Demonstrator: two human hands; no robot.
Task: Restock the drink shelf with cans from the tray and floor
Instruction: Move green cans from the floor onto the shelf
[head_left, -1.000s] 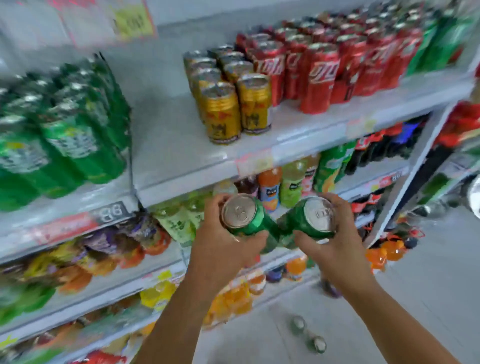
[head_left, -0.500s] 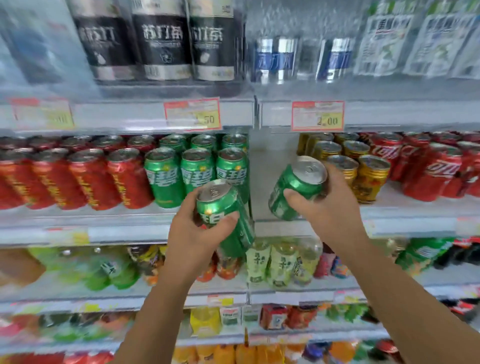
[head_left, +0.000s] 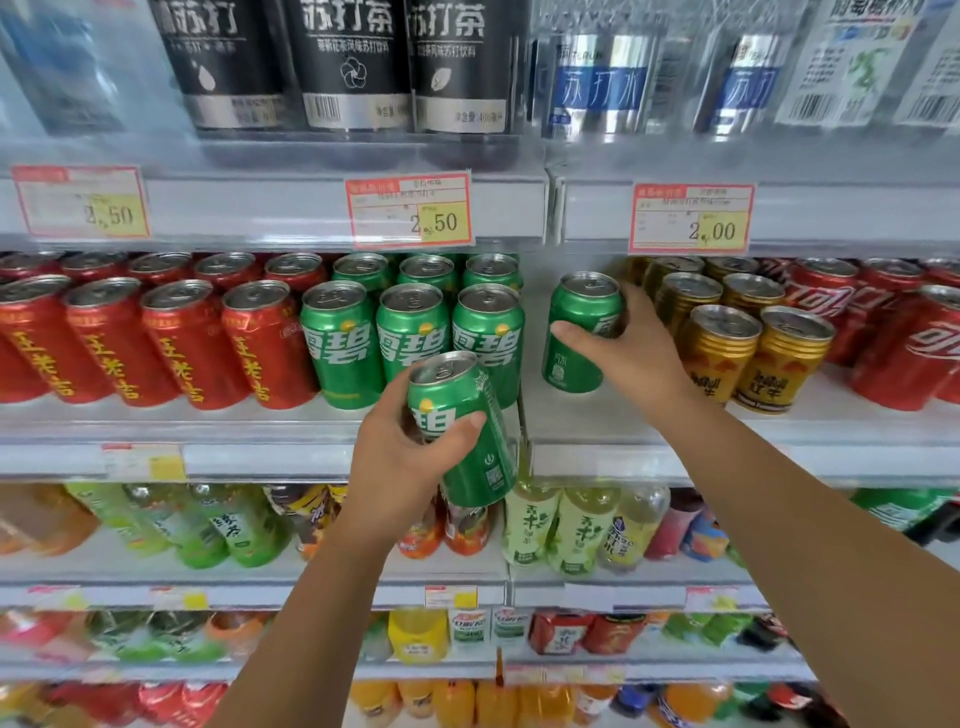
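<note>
The right hand wraps around a green can that stands up straight on the drink shelf. It is in the open gap between the green cans and the gold cans. The left hand grips a second green can, tipped a bit, out in front of the shelf edge. Next to the green row stand red cans.

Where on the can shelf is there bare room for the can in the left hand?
Bare shelf shows between the stocked green cans and the gold cans, around the can in the right hand. Left of that, green and red cans stand packed.
</note>
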